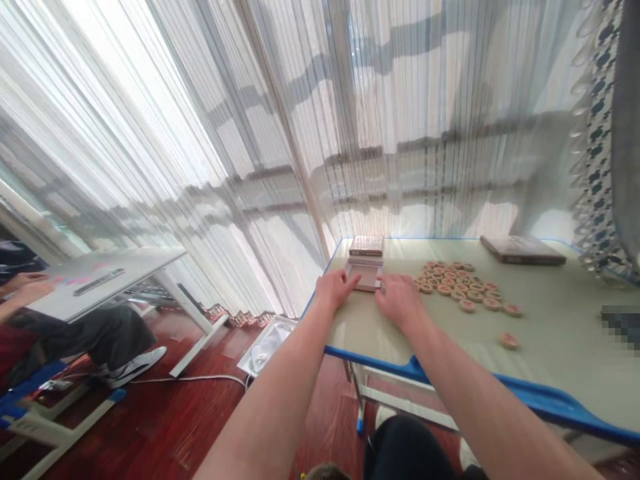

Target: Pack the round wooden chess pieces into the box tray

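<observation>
My left hand (pixel 336 287) and my right hand (pixel 399 298) rest on a pale green table (pixel 550 333) with a blue rim. Both hold a small flat brown box (pixel 365 274), one on each side of it, with fingers curled against its edges. A second small box or lid (pixel 367 245) lies just behind it. To the right lies a heap of several round wooden game pieces (pixel 460 284) with red and dark marks. One single piece (pixel 509 341) lies apart, nearer to me.
A flat dark board or box (pixel 523 249) lies at the table's far right. Sheer curtains (pixel 300 133) hang behind. At left another person sits at a white desk (pixel 105 277). A white tray (pixel 267 345) and a cable lie on the red wooden floor.
</observation>
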Tool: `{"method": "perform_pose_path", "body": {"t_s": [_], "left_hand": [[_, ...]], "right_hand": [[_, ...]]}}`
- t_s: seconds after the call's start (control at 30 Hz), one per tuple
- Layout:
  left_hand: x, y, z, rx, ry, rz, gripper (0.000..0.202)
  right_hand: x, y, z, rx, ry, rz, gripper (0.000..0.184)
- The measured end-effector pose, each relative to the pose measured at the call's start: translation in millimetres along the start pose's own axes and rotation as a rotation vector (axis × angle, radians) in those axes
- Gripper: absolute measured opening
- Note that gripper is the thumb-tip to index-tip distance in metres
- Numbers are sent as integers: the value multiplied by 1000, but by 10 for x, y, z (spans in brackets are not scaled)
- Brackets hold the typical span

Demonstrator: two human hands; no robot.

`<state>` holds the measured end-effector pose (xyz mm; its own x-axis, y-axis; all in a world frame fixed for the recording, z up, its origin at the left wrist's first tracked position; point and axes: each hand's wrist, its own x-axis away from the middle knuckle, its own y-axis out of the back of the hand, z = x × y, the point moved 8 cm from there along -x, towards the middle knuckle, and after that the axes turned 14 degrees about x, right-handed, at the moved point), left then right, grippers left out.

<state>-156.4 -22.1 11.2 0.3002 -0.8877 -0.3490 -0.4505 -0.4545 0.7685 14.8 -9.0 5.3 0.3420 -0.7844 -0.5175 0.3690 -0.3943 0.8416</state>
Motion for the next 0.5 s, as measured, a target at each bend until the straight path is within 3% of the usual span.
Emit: {"method": "perform_pose_path", "body": {"t_s": [0.17, 0.27, 0.37, 0.5], "left_hand": [[-12, 103, 203, 224, 85, -143, 25], [-5, 161, 301, 381, 145, -217, 24], [41, 246, 303, 436, 158, -270, 25], [248, 585, 358, 344, 221, -572, 25]], "right_hand": [[59, -76, 51, 47, 53, 8, 31], [28, -87, 65, 29, 58, 29, 27], [-24, 68, 83, -12, 39, -2, 29], [125, 465, 54, -46, 105, -33, 30]]}}
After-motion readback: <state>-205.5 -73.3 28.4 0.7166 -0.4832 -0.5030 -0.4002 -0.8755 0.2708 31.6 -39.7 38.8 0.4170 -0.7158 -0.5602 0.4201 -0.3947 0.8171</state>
